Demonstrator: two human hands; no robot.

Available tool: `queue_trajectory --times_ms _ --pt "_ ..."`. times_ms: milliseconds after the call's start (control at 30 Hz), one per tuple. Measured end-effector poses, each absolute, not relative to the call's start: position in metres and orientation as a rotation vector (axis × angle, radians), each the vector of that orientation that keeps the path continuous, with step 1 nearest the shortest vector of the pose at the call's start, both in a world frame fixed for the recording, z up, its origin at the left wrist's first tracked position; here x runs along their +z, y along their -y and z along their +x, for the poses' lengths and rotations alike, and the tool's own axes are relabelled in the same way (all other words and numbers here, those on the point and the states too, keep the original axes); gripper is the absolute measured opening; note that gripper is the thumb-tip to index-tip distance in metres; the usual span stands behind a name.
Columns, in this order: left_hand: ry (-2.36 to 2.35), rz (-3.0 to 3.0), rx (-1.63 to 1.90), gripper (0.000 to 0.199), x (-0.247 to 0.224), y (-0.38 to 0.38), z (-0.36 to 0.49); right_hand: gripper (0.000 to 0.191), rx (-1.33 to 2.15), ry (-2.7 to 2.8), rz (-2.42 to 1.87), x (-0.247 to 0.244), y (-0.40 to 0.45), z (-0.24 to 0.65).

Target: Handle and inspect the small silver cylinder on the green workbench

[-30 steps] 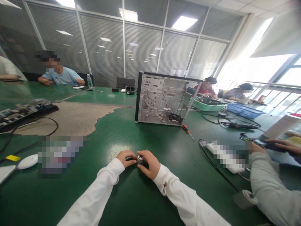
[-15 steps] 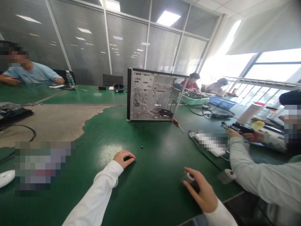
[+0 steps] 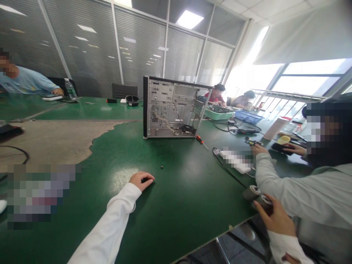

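My left hand (image 3: 139, 180) rests on the green table (image 3: 176, 205), thumb and fingertips drawn together; whatever they hold, if anything, is hidden. Just beyond it lies a tiny dark piece (image 3: 161, 167), too small to name. At the right table edge my right hand (image 3: 277, 216) grips a grey roll with a white core (image 3: 265, 201). A second, similar roll (image 3: 251, 192) stands right beside it. Farther back an open computer case (image 3: 173, 108) stands upright, its bare metal inside and loose cables showing. An orange-handled screwdriver (image 3: 200, 140) lies at its lower right corner.
A co-worker's sleeve (image 3: 291, 187) is close to my right hand. A white power strip (image 3: 236, 161) with a black cable lies right of centre. Green (image 3: 220, 115) and blue (image 3: 249, 117) baskets stand behind. At left is a worn patch (image 3: 60, 139) of tabletop.
My right hand has carried the grey roll rightward, up to the other roll by the table edge. My left hand stays in place. The view has turned slightly right.
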State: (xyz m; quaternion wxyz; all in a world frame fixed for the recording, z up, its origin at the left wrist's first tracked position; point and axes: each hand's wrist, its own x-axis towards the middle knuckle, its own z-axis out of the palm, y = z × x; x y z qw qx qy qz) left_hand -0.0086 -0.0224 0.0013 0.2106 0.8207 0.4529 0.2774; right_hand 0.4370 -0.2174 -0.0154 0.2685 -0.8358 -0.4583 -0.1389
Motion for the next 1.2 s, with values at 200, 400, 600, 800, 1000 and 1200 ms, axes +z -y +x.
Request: queue_trajectory --times_ms 200,400,600,800,1000,1200 --pt "-1.247 2.293 0.736 0.018 0.000 0.022 -0.010 0.052 -0.335 1.321 -2.185 -0.019 0.190 0.444" --pt "-1.251 2.281 0.748 0.018 -0.002 0.021 -0.011 0.052 -0.715 1.369 -1.991 0.007 0.179 0.408" --pt "-1.233 2.269 0.717 0.020 0.000 0.022 -0.012 0.036 -0.379 1.897 -1.567 0.036 0.154 0.301" --pt "-1.244 2.196 0.715 0.021 0.004 0.022 -0.012 0.049 -0.118 2.390 -1.404 0.014 0.073 0.204" --pt "-1.252 2.139 0.710 0.021 0.009 0.024 -0.012 0.032 -0.187 2.386 -1.236 -0.005 0.022 0.182" --pt "-1.253 2.129 0.730 0.019 0.011 0.025 -0.012 0.028 -0.208 2.389 -1.147 0.001 0.062 0.212"
